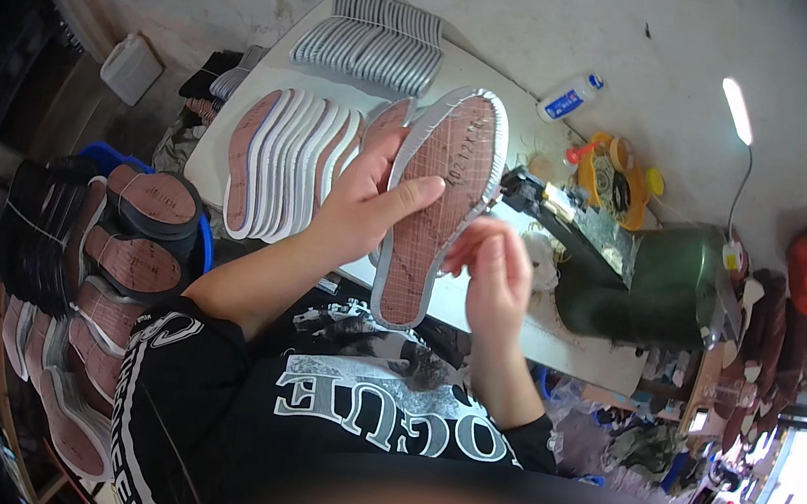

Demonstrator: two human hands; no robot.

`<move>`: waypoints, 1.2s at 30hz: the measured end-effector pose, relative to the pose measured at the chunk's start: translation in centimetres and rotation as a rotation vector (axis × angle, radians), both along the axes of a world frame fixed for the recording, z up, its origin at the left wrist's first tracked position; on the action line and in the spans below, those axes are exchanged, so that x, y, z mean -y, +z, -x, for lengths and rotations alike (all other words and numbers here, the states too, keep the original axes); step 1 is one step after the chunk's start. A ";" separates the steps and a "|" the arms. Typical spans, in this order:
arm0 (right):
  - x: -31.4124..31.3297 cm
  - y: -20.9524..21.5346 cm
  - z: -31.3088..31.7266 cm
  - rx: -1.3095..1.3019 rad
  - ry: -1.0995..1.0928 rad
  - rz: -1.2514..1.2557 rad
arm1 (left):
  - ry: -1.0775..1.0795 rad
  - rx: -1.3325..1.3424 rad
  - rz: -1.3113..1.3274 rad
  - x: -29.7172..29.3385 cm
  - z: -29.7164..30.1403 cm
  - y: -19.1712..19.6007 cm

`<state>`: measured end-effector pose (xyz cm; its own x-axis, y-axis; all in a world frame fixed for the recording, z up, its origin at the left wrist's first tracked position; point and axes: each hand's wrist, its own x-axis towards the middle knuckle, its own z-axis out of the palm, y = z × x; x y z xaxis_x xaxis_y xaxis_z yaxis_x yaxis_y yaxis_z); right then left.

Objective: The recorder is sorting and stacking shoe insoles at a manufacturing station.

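We see the left hand (362, 199) holding a reddish-brown shoe insole with a grey foam rim (437, 206) upright in front of the body, above the near edge of the white counter (458, 304). The thumb lies across the brown face of the insole and the other fingers are behind it, so this hand is clearly grasping it. The toe end points up and away, and the heel end points down toward the black shirt with white print (343, 416).

The right hand (492, 268) is just beside the right edge of the insole, near its lower half. Its fingers are bent and close together, a little blurred; we cannot tell if they pinch the rim or only touch it.

On the counter behind the left hand lies a fanned row of similar brown insoles with pale rims (282, 172), each overlapping the next. Further back there is a row of grey insoles (374, 42), also overlapping. To the right stands a dark green sewing machine (652, 283), with a white plastic bottle with a blue label (570, 98) and a yellow tool holder (614, 177) behind it. A thin white lamp (738, 110) is lit above the machine. At the left, beside the counter, more brown insoles are stacked in a pile (137, 250).
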<state>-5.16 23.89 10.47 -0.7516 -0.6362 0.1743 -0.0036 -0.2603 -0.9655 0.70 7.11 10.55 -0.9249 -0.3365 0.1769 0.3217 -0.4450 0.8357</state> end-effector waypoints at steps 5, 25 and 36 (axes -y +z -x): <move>-1.3 2.6 1.2 0.214 0.136 0.179 | -0.105 -0.196 0.042 -2.0 -1.3 2.2; -3.2 5.2 -1.8 -0.212 -0.134 -0.059 | 0.012 -0.221 0.438 -3.4 -3.1 2.2; -2.6 4.9 -2.3 0.024 -0.032 0.048 | -0.078 -0.169 0.138 -3.3 -3.1 2.0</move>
